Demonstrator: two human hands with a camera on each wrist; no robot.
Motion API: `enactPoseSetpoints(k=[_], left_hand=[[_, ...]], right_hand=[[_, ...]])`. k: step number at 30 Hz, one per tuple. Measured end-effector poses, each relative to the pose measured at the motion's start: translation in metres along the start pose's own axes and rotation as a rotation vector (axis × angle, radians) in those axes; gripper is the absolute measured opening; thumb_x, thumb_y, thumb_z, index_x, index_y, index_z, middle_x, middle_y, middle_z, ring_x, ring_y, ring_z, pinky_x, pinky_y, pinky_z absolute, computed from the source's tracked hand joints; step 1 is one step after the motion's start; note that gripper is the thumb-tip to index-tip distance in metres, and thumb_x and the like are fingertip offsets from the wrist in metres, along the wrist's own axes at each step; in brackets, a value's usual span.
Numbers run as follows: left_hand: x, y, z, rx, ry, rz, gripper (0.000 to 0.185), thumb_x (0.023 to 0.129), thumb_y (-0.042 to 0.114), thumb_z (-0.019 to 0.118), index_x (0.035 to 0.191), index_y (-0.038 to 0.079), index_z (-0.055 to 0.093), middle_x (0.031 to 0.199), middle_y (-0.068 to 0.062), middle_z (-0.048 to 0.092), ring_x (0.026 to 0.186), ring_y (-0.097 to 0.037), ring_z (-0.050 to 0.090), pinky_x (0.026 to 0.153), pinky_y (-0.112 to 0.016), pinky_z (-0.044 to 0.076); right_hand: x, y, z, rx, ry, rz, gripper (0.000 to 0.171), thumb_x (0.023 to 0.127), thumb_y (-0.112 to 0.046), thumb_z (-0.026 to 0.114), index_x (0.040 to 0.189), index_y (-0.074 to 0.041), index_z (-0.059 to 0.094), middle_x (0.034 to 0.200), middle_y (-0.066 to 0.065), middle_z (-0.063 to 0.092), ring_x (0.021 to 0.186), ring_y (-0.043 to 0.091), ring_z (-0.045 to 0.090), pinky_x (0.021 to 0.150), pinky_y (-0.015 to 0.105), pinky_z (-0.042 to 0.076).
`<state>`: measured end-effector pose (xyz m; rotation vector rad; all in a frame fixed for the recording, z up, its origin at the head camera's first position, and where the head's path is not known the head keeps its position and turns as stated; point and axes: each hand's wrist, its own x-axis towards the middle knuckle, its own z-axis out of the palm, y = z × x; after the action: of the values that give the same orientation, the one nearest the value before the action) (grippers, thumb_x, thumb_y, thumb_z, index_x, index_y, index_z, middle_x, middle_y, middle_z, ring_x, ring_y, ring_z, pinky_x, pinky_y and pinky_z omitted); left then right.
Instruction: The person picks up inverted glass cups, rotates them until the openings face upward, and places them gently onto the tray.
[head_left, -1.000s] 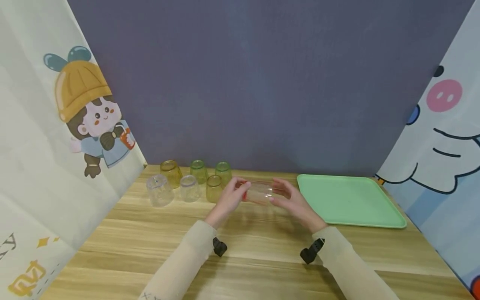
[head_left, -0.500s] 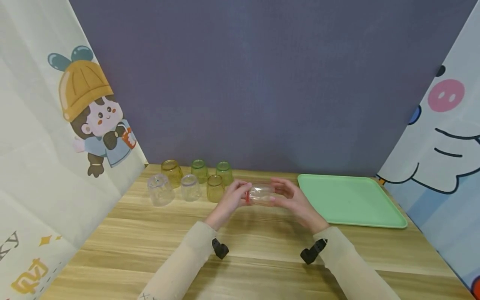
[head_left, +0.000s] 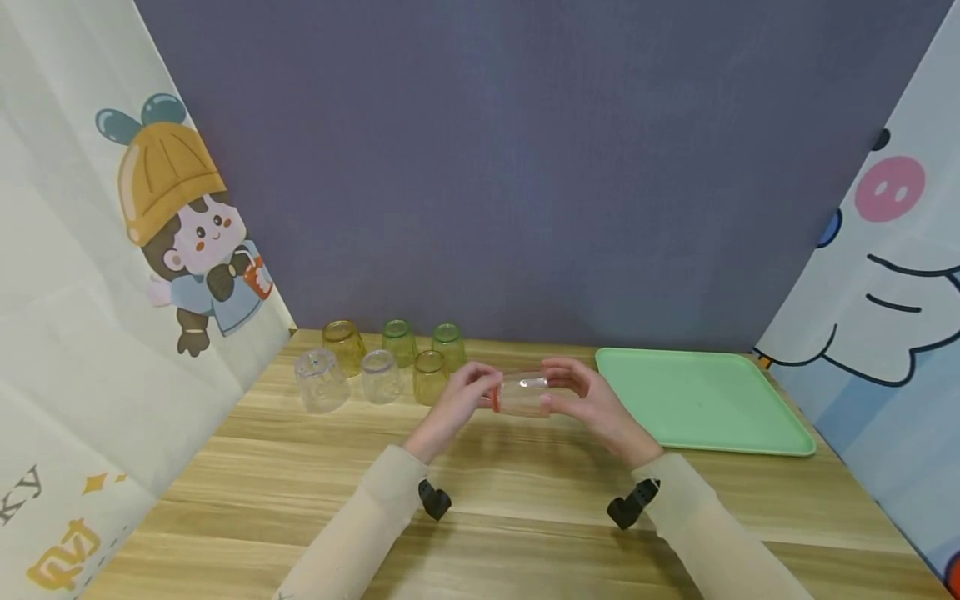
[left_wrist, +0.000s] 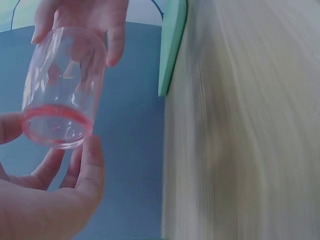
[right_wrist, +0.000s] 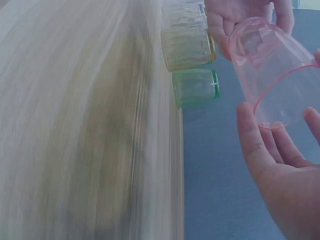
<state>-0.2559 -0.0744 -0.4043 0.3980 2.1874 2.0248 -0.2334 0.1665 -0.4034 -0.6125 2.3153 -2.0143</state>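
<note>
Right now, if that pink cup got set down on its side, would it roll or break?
The pink cup looks round and tapered, so it would probably roll in a curve. Its clear, thin wall suggests light plastic, likely hard to break. Both hands, left and right, hold it by fingertips, so it seems light.

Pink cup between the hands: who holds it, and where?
Both hold the pink cup sideways: left hand at its base end, right hand at its rim end.

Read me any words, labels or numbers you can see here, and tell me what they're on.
"KY", partly cut off by the picture's edge: grey letters on the left cartoon curtain.
Yellow characters lower on that curtain: cut off, not readable.
Pink glass cup, the cups on the table, green tray, right cartoon curtain: no text visible.
</note>
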Motion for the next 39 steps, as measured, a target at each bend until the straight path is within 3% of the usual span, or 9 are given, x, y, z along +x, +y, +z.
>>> enactPoseSetpoints(k=[3,7,11,18,23,28,33,39], left_hand=[[-0.002,0.002,-0.002,0.04,-0.013,0.019,0.032,0.103,0.024,0.059,0.12,-0.003,0.06,0.11,-0.014,0.061,0.097,-0.022,0.063,0.09,-0.04,0.057],[-0.003,0.004,-0.007,0.111,-0.031,0.026,0.031,0.103,0.022,0.058,0.12,-0.004,0.061,0.108,-0.012,0.064,0.097,-0.026,0.064,0.089,-0.041,0.057],[-0.006,0.007,-0.012,0.252,-0.047,0.052,0.027,0.104,0.022,0.058,0.118,0.0,0.064,0.105,-0.009,0.066,0.097,-0.026,0.063,0.083,-0.038,0.056],[-0.009,0.011,-0.017,0.602,0.005,0.188,0.02,0.101,0.022,0.06,0.114,0.008,0.067,0.105,-0.005,0.062,0.097,-0.021,0.06,0.085,-0.04,0.052],[-0.007,0.013,-0.022,0.806,0.067,0.264,0.026,0.099,0.022,0.061,0.117,0.004,0.066,0.112,-0.011,0.062,0.105,-0.028,0.059,0.091,-0.045,0.051],[0.0,0.015,-0.034,0.976,0.113,0.291,0.03,0.099,0.022,0.06,0.121,0.002,0.065,0.116,-0.012,0.062,0.108,-0.03,0.059,0.094,-0.046,0.05],[0.006,0.016,-0.044,1.114,0.139,0.315,0.032,0.099,0.024,0.061,0.122,0.002,0.064,0.112,-0.012,0.061,0.103,-0.031,0.058,0.088,-0.047,0.05],[0.012,0.011,-0.053,1.348,0.152,0.31,0.039,0.099,0.023,0.06,0.131,0.001,0.061,0.111,-0.015,0.059,0.103,-0.033,0.055,0.084,-0.047,0.049]], right_hand=[[-0.001,-0.004,-0.001,-0.045,0.0,-0.012,0.058,0.09,-0.008,0.076,0.143,-0.001,0.051,0.134,0.022,0.056,0.124,0.036,0.053,0.088,0.033,0.056],[-0.002,-0.008,-0.004,-0.105,-0.017,-0.023,0.056,0.091,-0.01,0.076,0.141,-0.004,0.054,0.133,0.019,0.058,0.124,0.036,0.054,0.098,0.041,0.051],[-0.003,-0.011,-0.007,-0.151,-0.024,-0.04,0.054,0.09,-0.01,0.077,0.14,-0.004,0.056,0.131,0.018,0.06,0.123,0.036,0.055,0.102,0.047,0.048],[-0.002,-0.013,-0.014,-0.268,-0.049,-0.052,0.053,0.089,-0.011,0.079,0.137,-0.003,0.058,0.127,0.018,0.061,0.12,0.039,0.057,0.09,0.036,0.054],[-0.004,-0.016,-0.017,-0.366,-0.099,-0.059,0.051,0.089,-0.013,0.078,0.135,-0.001,0.059,0.128,0.018,0.06,0.118,0.039,0.055,0.084,0.041,0.057],[-0.007,-0.021,-0.017,-0.441,-0.149,-0.069,0.051,0.088,-0.015,0.078,0.135,-0.004,0.06,0.129,0.016,0.059,0.117,0.038,0.055,0.082,0.044,0.057],[-0.009,-0.025,-0.015,-0.528,-0.187,-0.071,0.053,0.085,-0.018,0.079,0.134,-0.008,0.061,0.128,0.013,0.058,0.115,0.031,0.053,0.078,0.037,0.058],[-0.012,-0.025,-0.012,-0.649,-0.204,-0.105,0.051,0.078,-0.017,0.077,0.128,-0.011,0.067,0.118,0.012,0.059,0.108,0.029,0.053,0.073,0.033,0.057]])
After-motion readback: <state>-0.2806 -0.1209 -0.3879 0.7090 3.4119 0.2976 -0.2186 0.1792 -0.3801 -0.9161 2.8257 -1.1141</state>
